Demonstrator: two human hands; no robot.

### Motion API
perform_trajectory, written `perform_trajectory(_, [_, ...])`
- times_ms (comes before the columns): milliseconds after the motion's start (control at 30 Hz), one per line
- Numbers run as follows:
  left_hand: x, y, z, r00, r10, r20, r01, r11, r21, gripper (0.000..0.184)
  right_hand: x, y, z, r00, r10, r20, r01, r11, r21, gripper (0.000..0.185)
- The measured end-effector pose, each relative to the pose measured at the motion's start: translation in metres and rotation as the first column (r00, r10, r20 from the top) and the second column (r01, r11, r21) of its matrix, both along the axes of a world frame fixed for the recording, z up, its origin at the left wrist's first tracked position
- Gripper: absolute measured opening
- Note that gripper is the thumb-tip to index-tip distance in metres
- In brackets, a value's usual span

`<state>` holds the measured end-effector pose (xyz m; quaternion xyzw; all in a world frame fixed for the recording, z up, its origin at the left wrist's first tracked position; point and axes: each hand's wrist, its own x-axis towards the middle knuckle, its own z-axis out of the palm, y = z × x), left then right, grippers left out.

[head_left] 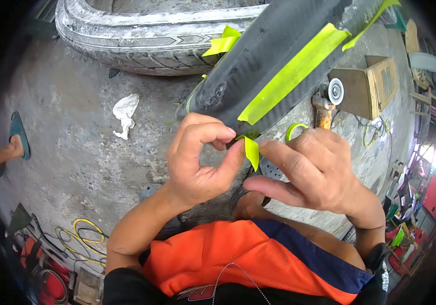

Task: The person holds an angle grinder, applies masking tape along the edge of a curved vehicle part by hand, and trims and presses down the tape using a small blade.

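Note:
My left hand (pixel 200 152) is closed in a pinch on a short piece of yellow-green masking tape (pixel 251 152), which hangs from the fingertips. The index fingertip of my right hand (pixel 314 168) is at the right edge of that piece, with the thumb apart below. A roll of the same tape (pixel 290 133) shows past the right knuckles, partly hidden, and seems to be in the curled fingers. Just beyond both hands is a dark, carbon-patterned long part (pixel 248 76). A wide tape strip (pixel 294 73) runs along it, and smaller pieces stick to its edges.
A worn tire (pixel 142 43) lies behind the dark part. An angle grinder (pixel 324 104) and a wooden box (pixel 365 84) are at right. A crumpled white cloth (pixel 125 114) lies on the concrete floor. Yellow hose (pixel 78 236) coils lower left. Another person's sandaled foot (pixel 19 137) is at far left.

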<state>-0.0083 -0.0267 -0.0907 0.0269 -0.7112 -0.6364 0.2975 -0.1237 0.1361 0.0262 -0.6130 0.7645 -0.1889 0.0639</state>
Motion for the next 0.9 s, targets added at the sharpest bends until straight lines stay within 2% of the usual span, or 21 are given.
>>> perform_trajectory(133, [-0.002,0.0,0.0,1.0,0.008,-0.012,-0.008,1.0,0.02,0.032,0.003,-0.009,-0.004,0.996,0.003,-0.084,-0.012,0.995,-0.099,0.029])
perform_trajectory(233, [-0.001,-0.001,0.003,1.0,0.001,0.005,-0.001,0.999,0.046,0.03,0.003,-0.013,-0.003,0.995,-0.048,-0.09,0.038,0.993,-0.113,0.025])
perform_trajectory(467, [-0.003,-0.004,0.007,0.999,-0.04,0.028,0.037,0.994,0.101,0.024,0.004,-0.019,0.001,0.989,-0.147,-0.023,0.144,0.985,-0.094,0.023])
perform_trajectory(600, [-0.004,-0.005,0.008,0.998,-0.052,0.047,0.045,0.99,0.136,0.023,0.002,-0.021,0.005,0.982,-0.179,-0.05,0.176,0.983,-0.06,0.023])
perform_trajectory(900, [-0.004,-0.008,0.001,0.995,-0.102,0.004,0.101,0.991,0.09,0.029,0.0,-0.022,0.004,0.976,-0.218,-0.027,0.217,0.975,-0.049,0.021])
